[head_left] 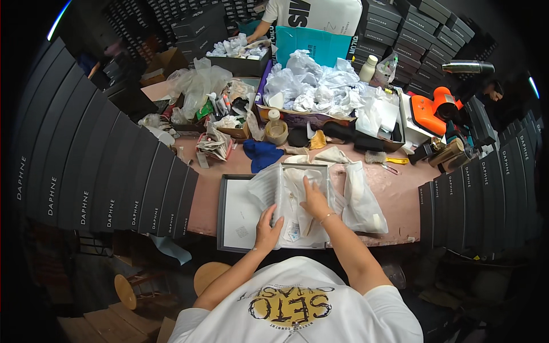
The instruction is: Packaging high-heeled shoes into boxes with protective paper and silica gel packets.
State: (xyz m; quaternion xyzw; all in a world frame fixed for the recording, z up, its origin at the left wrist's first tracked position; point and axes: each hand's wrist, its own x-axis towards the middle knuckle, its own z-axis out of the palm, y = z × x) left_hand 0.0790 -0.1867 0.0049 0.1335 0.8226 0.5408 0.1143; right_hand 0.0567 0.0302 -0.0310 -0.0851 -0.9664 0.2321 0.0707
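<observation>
Hands lie flat and apart, left hand (267, 227) at the near edge, right hand (315, 200) mid-sheet, on crinkled white tissue paper (286, 197) inside the open grey shoe box (224, 214) on the pink worktop (400, 200); smoothing works best pressing outward evenly.

Under my hands (289, 214) lies thin, crinkled white tissue paper (286, 191) in a matt grey cardboard box (229, 208) on the smooth, dull pink worktop (400, 200).
</observation>
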